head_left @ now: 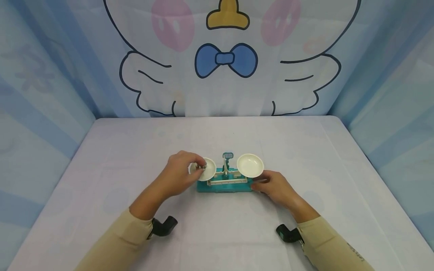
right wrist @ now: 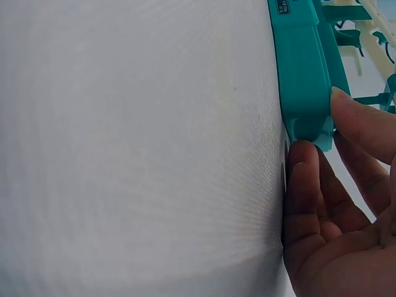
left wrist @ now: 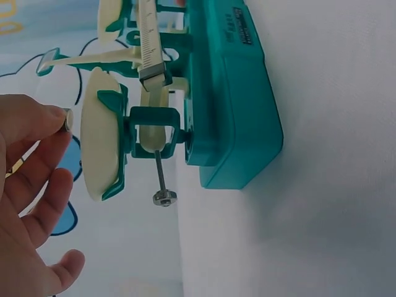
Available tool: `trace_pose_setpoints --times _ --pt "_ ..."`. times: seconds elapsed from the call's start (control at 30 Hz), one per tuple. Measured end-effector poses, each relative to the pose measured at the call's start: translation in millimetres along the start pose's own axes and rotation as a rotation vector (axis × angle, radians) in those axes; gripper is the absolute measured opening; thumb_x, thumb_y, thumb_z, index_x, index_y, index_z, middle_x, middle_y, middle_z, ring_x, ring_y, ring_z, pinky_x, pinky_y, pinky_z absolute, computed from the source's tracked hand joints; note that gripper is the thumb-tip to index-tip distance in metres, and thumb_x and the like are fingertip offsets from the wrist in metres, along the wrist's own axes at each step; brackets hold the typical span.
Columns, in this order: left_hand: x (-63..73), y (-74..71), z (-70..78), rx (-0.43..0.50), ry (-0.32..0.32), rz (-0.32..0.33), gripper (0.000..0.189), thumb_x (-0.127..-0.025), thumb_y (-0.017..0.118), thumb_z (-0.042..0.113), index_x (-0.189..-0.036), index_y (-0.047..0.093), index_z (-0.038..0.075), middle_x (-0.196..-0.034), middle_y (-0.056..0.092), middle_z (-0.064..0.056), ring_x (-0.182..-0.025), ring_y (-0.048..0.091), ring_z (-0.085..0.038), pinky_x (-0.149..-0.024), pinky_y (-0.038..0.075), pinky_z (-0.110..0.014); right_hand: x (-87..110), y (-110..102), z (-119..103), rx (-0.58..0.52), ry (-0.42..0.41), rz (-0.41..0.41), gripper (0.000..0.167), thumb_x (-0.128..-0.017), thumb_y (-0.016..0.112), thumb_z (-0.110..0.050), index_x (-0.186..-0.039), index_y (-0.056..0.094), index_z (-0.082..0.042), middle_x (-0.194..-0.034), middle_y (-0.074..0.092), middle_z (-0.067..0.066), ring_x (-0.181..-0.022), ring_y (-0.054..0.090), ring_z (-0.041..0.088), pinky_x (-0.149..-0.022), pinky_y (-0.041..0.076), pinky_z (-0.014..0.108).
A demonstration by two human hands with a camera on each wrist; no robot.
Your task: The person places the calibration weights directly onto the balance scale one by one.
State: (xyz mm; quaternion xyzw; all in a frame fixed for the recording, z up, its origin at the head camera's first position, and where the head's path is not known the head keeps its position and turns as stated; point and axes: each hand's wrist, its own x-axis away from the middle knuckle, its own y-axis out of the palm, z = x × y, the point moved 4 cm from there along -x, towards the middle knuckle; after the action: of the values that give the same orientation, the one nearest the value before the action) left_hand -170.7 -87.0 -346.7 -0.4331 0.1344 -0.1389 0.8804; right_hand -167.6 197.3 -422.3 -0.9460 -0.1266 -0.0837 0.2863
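A teal balance scale (head_left: 224,187) with two cream pans stands on the table. Over its left pan (head_left: 210,171), my left hand (head_left: 179,171) pinches a small, shiny metal piece (left wrist: 68,119) between thumb and fingertip. Its exact kind is mostly hidden by the fingers. In the left wrist view the piece is beside the rim of that pan (left wrist: 99,139). My right hand (head_left: 276,186) holds the right end of the base (right wrist: 303,74), thumb on the upper edge and fingers against the end. The right pan (head_left: 250,165) holds nothing visible.
A white cloth covers the table (head_left: 223,233), whose back edge meets a printed curtain (head_left: 223,94). Side curtains hang at left and right. A black wrist camera (head_left: 164,226) is worn on the left forearm, another (head_left: 288,234) on the right.
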Motion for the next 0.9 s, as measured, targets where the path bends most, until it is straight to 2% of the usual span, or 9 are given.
trace_pose_setpoints --times 0.13,0.37,0.9 --pt "-3.3 4.7 1.5 -0.061 0.013 -0.011 0.013 -0.092 0.071 0.014 -0.104 0.074 0.014 -0.109 0.070 0.001 -0.112 0.055 -0.024 -0.107 0.030 -0.058 -0.6 0.1 0.9 -0.009 0.003 -0.002 0.039 -0.088 0.075 -0.014 -0.122 0.066 0.004 -0.119 0.067 0.015 -0.103 0.064 0.027 -0.081 0.055 0.037" --pt "-5.0 7.5 3.2 -0.124 0.035 0.010 0.009 -0.090 0.074 0.015 -0.099 0.075 0.015 -0.106 0.071 0.002 -0.111 0.054 -0.023 -0.108 0.021 -0.064 -0.1 0.2 0.5 -0.015 0.000 -0.002 0.038 -0.088 0.076 -0.014 -0.121 0.067 0.003 -0.118 0.068 0.015 -0.102 0.064 0.027 -0.080 0.055 0.036" --pt "-4.2 11.2 5.8 -0.154 0.020 0.012 0.007 -0.089 0.075 0.016 -0.096 0.075 0.017 -0.103 0.071 0.002 -0.109 0.052 -0.023 -0.107 0.018 -0.066 -0.1 -0.2 0.3 0.007 -0.005 0.003 0.038 -0.088 0.076 -0.015 -0.120 0.067 0.003 -0.118 0.068 0.014 -0.103 0.064 0.027 -0.082 0.055 0.038"
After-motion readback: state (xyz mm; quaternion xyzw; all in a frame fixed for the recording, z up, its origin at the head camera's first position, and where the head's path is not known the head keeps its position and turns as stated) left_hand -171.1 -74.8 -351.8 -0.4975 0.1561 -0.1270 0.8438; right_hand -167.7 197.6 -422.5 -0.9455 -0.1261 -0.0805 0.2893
